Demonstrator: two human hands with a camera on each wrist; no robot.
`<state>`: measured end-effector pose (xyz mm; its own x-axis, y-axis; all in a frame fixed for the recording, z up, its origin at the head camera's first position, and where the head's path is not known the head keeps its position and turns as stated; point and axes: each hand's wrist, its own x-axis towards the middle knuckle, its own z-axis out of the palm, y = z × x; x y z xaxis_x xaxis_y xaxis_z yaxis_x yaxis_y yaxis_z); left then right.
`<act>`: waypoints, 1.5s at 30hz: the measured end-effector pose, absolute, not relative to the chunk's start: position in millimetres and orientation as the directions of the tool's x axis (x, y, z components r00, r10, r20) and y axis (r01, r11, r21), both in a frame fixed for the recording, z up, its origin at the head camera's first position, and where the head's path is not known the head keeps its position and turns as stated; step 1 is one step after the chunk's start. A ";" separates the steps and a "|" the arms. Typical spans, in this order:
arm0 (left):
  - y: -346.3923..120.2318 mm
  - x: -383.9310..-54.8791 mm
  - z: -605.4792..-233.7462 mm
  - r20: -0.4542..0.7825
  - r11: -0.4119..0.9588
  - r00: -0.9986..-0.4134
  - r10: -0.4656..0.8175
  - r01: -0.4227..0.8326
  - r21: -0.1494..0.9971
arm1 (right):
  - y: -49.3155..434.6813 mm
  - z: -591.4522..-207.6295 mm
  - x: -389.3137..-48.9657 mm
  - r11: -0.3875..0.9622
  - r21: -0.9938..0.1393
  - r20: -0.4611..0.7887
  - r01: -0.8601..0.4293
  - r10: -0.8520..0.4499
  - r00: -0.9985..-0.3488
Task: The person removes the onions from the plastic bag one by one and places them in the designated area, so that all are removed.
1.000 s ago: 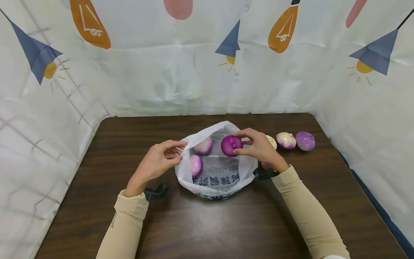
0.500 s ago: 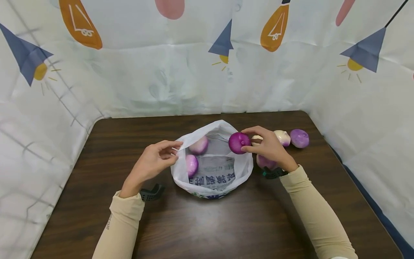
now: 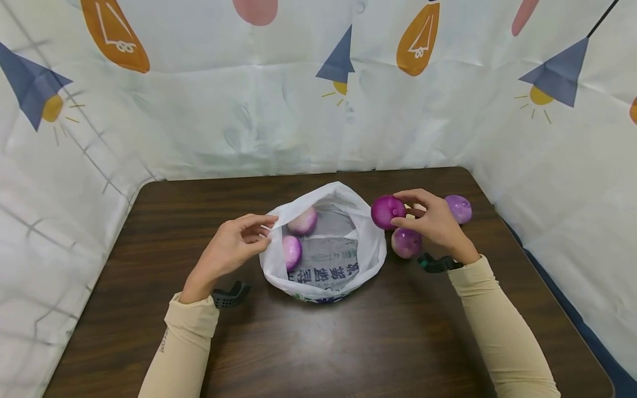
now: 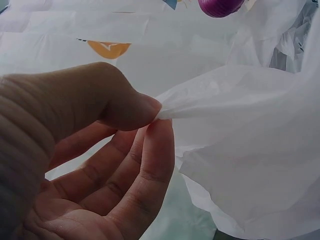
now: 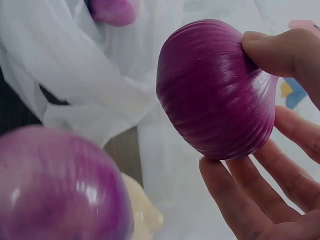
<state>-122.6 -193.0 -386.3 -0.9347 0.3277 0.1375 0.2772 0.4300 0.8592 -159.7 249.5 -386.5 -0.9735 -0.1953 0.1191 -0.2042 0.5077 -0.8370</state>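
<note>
A white plastic bag (image 3: 372, 249) stands with its mouth spread wide on the table. Inside it lie two pale purple onions, one toward the back (image 3: 303, 222) and one at the left (image 3: 292, 252). My left hand (image 3: 231, 246) pinches the bag's left rim between thumb and forefinger, as the left wrist view confirms. A dark purple onion (image 3: 387, 212) is held up by my right hand (image 3: 432, 218), thumb on one side and fingertips on the other. It is outside the bag, just past the right rim. Below it sits a lighter purple onion (image 3: 406, 242).
Another purple onion (image 3: 458, 209) rests farther right on the dark wooden table (image 3: 318, 342). A cream-coloured onion (image 5: 144, 212) shows partly behind the lighter one in the right wrist view. A printed white curtain (image 3: 209, 127) surrounds the table's back and sides.
My right hand has carried the dark purple onion from over the bag's mouth rightward, past the rim. The left hand keeps its pinch on the bag. The head view has shifted slightly.
</note>
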 end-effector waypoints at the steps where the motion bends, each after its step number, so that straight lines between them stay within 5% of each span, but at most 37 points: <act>1: -192.9 -122.8 -386.3 0.137 0.429 -0.935 0.328 0.277 0.860 | 251.5 -386.4 -159.2 0.507 -0.839 0.114 -0.196 -0.189 -0.975; 8: -192.6 -122.9 -387.1 0.124 0.450 -0.937 0.327 0.270 0.851 | 266.9 -388.8 -155.5 0.450 -0.885 0.047 -0.119 -0.168 -0.985; 23: -192.5 -123.5 -388.7 0.129 0.442 -0.937 0.325 0.271 0.855 | 307.3 -400.9 -148.4 0.552 -0.820 0.136 -0.156 -0.077 -0.988; 45: -191.9 -129.0 -393.2 0.096 0.469 -0.942 0.323 0.248 0.848 | 355.0 -435.6 -136.3 0.633 -0.774 0.085 -0.027 0.062 -0.994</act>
<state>-129.0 -191.9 -393.2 -0.9415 0.3230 0.0962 0.2477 0.4694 0.8475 -136.3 355.0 -435.6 -0.9945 0.0616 0.0851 -0.0270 0.6326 -0.7740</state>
